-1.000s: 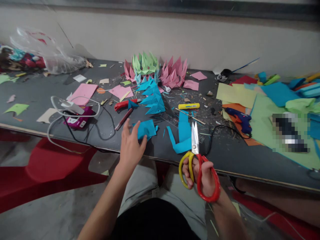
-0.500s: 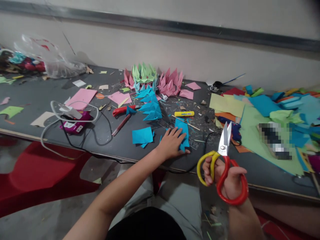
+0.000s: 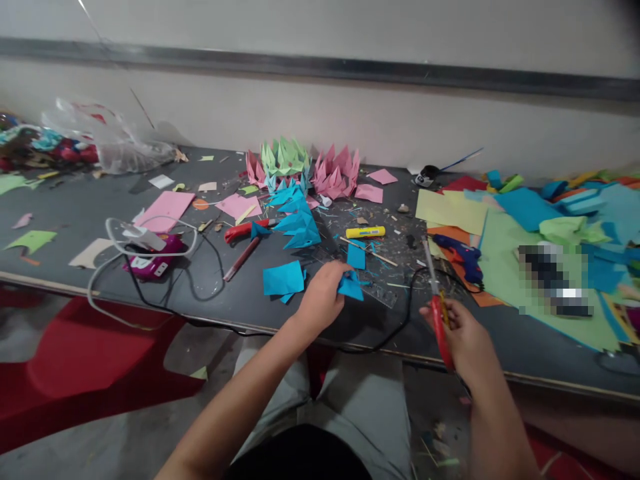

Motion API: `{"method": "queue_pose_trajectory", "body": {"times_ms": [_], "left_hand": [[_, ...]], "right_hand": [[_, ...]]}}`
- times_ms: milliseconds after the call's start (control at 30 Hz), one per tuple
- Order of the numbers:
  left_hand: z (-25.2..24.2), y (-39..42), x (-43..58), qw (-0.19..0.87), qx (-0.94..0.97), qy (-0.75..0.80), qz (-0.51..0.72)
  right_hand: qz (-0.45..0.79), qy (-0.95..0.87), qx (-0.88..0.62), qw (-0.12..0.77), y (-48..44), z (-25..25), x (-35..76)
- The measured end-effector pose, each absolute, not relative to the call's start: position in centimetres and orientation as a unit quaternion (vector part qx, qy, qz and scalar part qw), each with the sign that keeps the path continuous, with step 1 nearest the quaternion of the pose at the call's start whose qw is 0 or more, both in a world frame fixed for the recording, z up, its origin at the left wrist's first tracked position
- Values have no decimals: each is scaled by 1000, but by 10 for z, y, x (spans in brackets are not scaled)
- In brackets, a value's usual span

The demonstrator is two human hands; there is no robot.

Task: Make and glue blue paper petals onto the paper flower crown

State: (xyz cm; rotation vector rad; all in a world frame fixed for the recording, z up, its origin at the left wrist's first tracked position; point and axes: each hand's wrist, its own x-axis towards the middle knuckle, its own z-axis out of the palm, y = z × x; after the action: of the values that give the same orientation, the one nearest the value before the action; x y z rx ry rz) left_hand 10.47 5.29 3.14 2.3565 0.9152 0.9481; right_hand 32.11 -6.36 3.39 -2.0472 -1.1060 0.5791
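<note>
My left hand (image 3: 324, 293) pinches a small piece of blue paper (image 3: 351, 287) just above the table. Behind it another blue paper piece (image 3: 356, 255) lies flat, partly under a thin stick. To the left of that hand rest several blue paper squares (image 3: 283, 279). My right hand (image 3: 463, 333) grips scissors (image 3: 439, 320) with red and yellow handles; they are seen edge-on, the blades pointing away from me. Farther back stand folded blue paper points (image 3: 299, 223), in front of a green paper crown (image 3: 285, 159) and a pink one (image 3: 337, 173).
A yellow glue stick (image 3: 365, 232), a red-handled tool (image 3: 245, 231) and a blue glue gun (image 3: 460, 257) lie on the dark table (image 3: 200, 283). Coloured paper (image 3: 520, 267) is heaped at right. A purple power block (image 3: 155, 260) with cables sits at left, near a red chair (image 3: 95, 353).
My left hand has gone from lying flat on the blue paper to lifting a piece of it. The right hand has turned the scissors from facing me to edge-on.
</note>
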Motion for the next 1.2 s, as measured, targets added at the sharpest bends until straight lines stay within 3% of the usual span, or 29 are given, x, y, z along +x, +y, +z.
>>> {"method": "queue_pose_trajectory", "body": {"times_ms": [100,200,367,500,567,800,1000,1200], "left_hand": [[40,25,67,260,832,318,374],[38,-3,21,272,828,361,331],[-13,-28,-55,272,754,569,180],[-79,-40,-111,273,613,742,6],[-105,-47,-134,268,578,770,-24],[-144,-60,-165,265,566,778,-57],[-155,-57,-158,243,558,789,-79],[-145,-44,-142,162,587,792,-32]], "right_hand": [[112,-450,-857,223,-54,36,328],[41,-473,-862,177,-43,26,334],[-19,-491,-852,182,-31,10,339],[7,-461,-868,183,-28,12,347],[28,-443,-874,196,-25,18,354],[55,-531,-810,244,12,45,328],[80,-618,-757,195,68,31,270],[96,-612,-757,207,82,20,268]]}}
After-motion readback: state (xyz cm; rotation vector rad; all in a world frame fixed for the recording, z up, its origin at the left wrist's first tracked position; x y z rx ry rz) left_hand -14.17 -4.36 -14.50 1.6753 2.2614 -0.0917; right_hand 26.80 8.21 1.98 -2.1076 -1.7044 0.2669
